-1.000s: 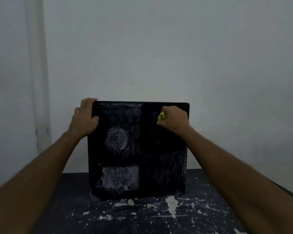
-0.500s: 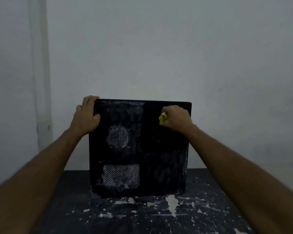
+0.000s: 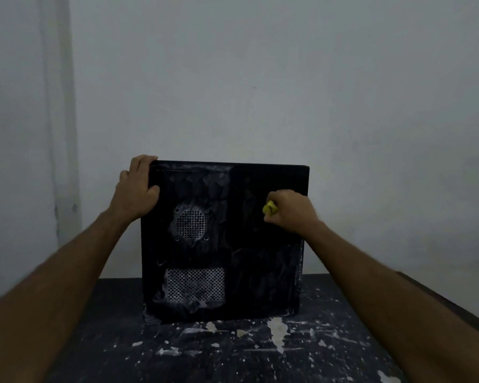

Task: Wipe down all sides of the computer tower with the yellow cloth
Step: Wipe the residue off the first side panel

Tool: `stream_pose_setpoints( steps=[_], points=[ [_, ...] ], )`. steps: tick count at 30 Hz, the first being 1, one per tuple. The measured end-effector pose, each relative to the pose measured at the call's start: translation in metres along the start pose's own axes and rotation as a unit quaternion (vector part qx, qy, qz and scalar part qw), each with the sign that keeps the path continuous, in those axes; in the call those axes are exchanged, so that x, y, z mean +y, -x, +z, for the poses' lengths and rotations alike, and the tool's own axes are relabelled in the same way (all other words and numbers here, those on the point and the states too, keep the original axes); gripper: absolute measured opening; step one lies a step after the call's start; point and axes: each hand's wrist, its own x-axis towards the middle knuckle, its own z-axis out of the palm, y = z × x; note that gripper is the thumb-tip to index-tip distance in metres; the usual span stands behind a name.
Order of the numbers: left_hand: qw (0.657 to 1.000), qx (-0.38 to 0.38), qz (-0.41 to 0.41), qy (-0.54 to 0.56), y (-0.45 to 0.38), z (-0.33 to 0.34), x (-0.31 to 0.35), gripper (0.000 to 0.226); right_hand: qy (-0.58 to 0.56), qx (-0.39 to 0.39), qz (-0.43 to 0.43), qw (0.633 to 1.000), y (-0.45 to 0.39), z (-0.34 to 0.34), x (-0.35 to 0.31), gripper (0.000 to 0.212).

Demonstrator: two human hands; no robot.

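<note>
A black computer tower [image 3: 244, 261] stands upright on a dark table, its dusty side panel facing me, with a round vent and a rectangular mesh vent on the left half. My left hand [image 3: 137, 189] grips the tower's top left corner, fingers over the top edge and thumb on the panel. My right hand [image 3: 288, 211] is curled round a bunched yellow cloth [image 3: 269, 208] and presses it on the right half of the panel, below the top edge. Only a small lump of cloth shows past the fingers.
The dark table [image 3: 233, 352] is flecked with white paint marks and its right edge [image 3: 437, 299] runs diagonally. A plain grey wall [image 3: 260, 78] stands close behind the tower, with a vertical ridge [image 3: 58, 120] at the left.
My right hand has slid the yellow cloth down the right half of the panel, away from the top edge. My left hand keeps its grip on the top left corner.
</note>
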Motion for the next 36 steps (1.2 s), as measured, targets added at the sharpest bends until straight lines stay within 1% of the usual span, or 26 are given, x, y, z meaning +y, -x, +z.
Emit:
stream_pose_setpoints(
  steps=[2,3,6,7,9,10,11,12,13,14,15,17,18,20,21,22,24,25,27,28,29,31,32,33,35,36],
  points=[
    [1.0,0.001,0.0,0.001,0.001,0.0,0.0,0.074,-0.006,0.062,0.011,0.998,0.002,0.007,0.002,0.023],
    [1.0,0.002,0.0,0.002,0.001,0.0,0.0,0.074,-0.006,0.062,0.0,0.998,0.005,0.009,0.0,0.023],
    [1.0,0.001,0.003,0.0,0.001,0.0,-0.001,0.074,0.009,-0.041,-0.034,0.999,0.009,0.01,-0.001,0.022],
    [1.0,0.001,0.005,0.0,0.0,0.0,-0.001,0.074,0.007,-0.035,-0.024,0.999,0.01,0.009,0.0,0.022],
    [1.0,0.003,0.005,0.0,0.0,0.001,-0.001,0.073,-0.003,0.039,-0.002,0.999,0.014,0.014,0.003,0.022],
    [1.0,0.004,0.004,0.0,0.0,0.001,-0.001,0.073,-0.001,0.055,-0.007,0.998,0.017,0.02,0.003,0.023],
    [1.0,0.004,0.002,0.0,0.0,0.001,-0.001,0.074,0.006,0.039,-0.025,0.999,0.021,0.024,0.001,0.024],
    [1.0,0.003,0.001,0.0,0.001,0.001,0.0,0.074,0.018,0.003,-0.045,0.999,0.024,0.028,0.002,0.024],
    [1.0,0.002,0.002,-0.002,0.0,0.001,0.0,0.074,0.026,-0.039,-0.052,0.998,0.026,0.028,0.003,0.024],
    [1.0,0.002,0.004,-0.003,0.0,0.001,0.0,0.074,0.025,-0.058,-0.045,0.997,0.028,0.026,0.004,0.023],
    [1.0,0.002,0.004,-0.003,0.0,0.001,0.0,0.074,0.015,-0.04,-0.029,0.999,0.028,0.026,0.007,0.022],
    [1.0,0.006,0.002,-0.002,0.0,0.0,0.0,0.074,-0.001,0.034,-0.004,0.999,0.032,0.031,0.008,0.023],
    [1.0,0.007,0.0,-0.003,0.0,0.0,0.001,0.074,-0.003,0.046,-0.011,0.999,0.034,0.034,0.005,0.024],
    [1.0,0.009,0.0,-0.004,0.001,0.001,0.002,0.073,0.011,-0.003,-0.043,0.999,0.036,0.035,0.0,0.023],
    [1.0,0.008,0.001,-0.005,0.001,0.001,0.002,0.073,0.021,-0.033,-0.041,0.998,0.035,0.033,-0.001,0.023],
    [1.0,0.007,0.003,-0.005,0.001,0.001,0.002,0.074,0.027,-0.033,-0.026,0.999,0.033,0.03,-0.002,0.023],
    [1.0,0.006,0.003,-0.007,0.0,0.001,0.0,0.074,0.025,0.016,0.001,1.0,0.028,0.031,-0.004,0.024],
    [1.0,0.006,0.002,-0.007,0.0,0.002,-0.001,0.073,0.025,0.023,-0.006,0.999,0.029,0.033,-0.008,0.025],
    [1.0,0.008,0.0,-0.008,0.0,0.002,0.0,0.073,0.039,-0.021,-0.051,0.998,0.032,0.037,-0.015,0.025],
    [1.0,0.008,0.001,-0.009,0.0,0.002,0.001,0.074,0.046,-0.044,-0.059,0.996,0.032,0.037,-0.016,0.025],
    [1.0,0.007,0.002,-0.009,0.0,0.002,0.001,0.074,0.045,-0.044,-0.045,0.997,0.032,0.035,-0.014,0.025],
    [1.0,0.007,0.002,-0.009,0.0,0.001,0.0,0.074,0.029,0.008,-0.01,0.999,0.029,0.034,-0.012,0.024],
    [1.0,0.007,0.001,-0.009,0.0,0.001,0.0,0.074,0.036,0.024,-0.02,0.999,0.029,0.037,-0.013,0.025],
    [1.0,0.008,0.001,-0.008,0.0,0.002,0.0,0.074,0.054,0.019,-0.054,0.997,0.03,0.04,-0.015,0.027],
    [1.0,0.007,0.001,-0.008,0.001,0.001,0.001,0.074,0.086,-0.019,-0.124,0.988,0.029,0.042,-0.015,0.027],
    [1.0,0.006,0.001,-0.007,0.001,0.001,0.002,0.074,0.085,-0.033,-0.114,0.989,0.027,0.038,-0.015,0.026]
  ],
)
